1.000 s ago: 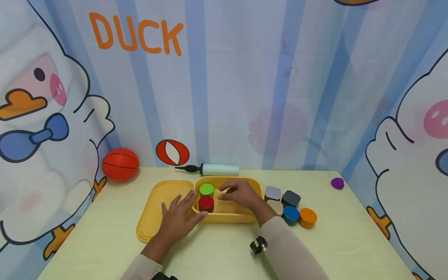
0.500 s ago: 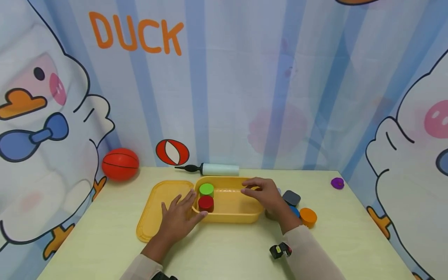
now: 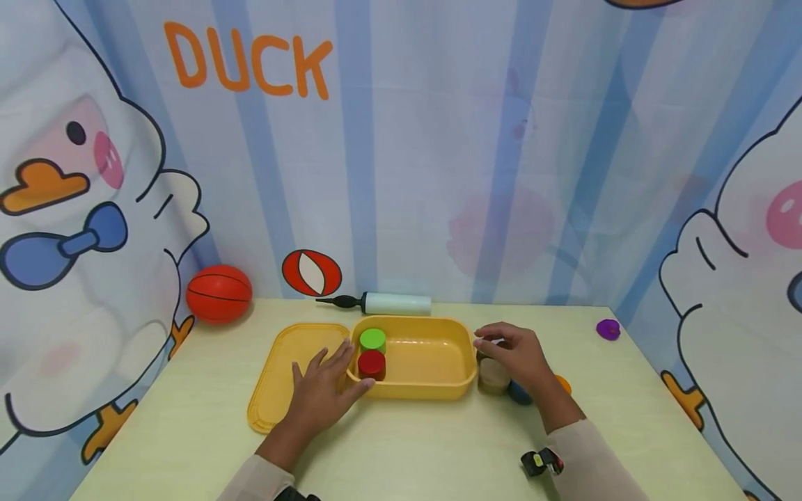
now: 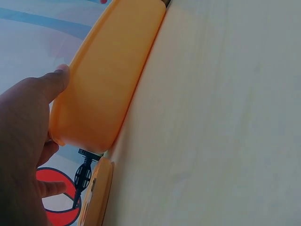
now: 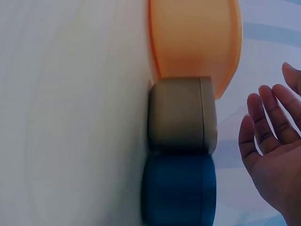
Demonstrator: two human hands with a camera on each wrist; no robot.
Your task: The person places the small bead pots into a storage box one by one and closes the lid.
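Observation:
My left hand (image 3: pixel 319 393) rests with spread fingers on the left end of a yellow plastic box (image 3: pixel 413 392); in the left wrist view the thumb touches its rim. Inside the box, at the left, stand a green-topped round piece (image 3: pixel 372 339) and a red one (image 3: pixel 372 365). My right hand (image 3: pixel 516 355) hovers beyond the box's right end, fingers loosely bent, holding nothing. Beneath and beside it are a beige piece (image 5: pixel 181 115), a blue piece (image 5: pixel 178 188) and an orange piece (image 3: pixel 564 383). The hand partly covers this cluster.
A flat yellow lid (image 3: pixel 291 348) lies left of the box, partly under the left hand. Behind the box lies a white hand pump (image 3: pixel 397 304) with a black nozzle. A red ball (image 3: pixel 219 294) sits at the back left, a small purple object (image 3: pixel 608 329) at the back right.
My right hand has moved right, out of the box and over the pieces beside it. The left hand stays on the box's left end.

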